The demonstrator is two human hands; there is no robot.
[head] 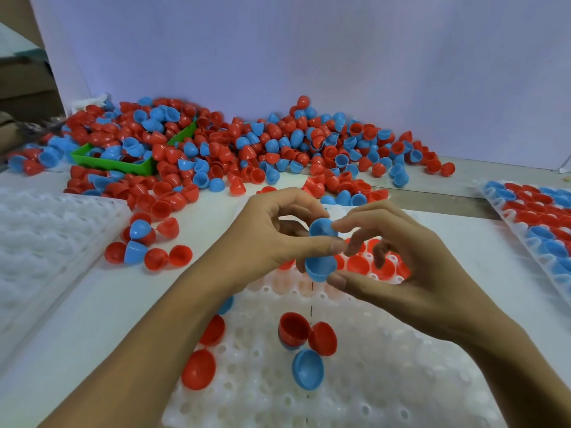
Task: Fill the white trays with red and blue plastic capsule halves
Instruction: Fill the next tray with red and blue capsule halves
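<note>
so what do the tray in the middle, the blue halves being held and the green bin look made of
Tray: looks like thin, translucent white moulded plastic; light glows through its round pockets.
Blue halves: hard, smooth plastic, slightly glossy, with soft highlights on thin curved shells. The left hand and right hand hold them.
Green bin: apparently rigid opaque plastic with a satin sheen and crisp edges.
</note>
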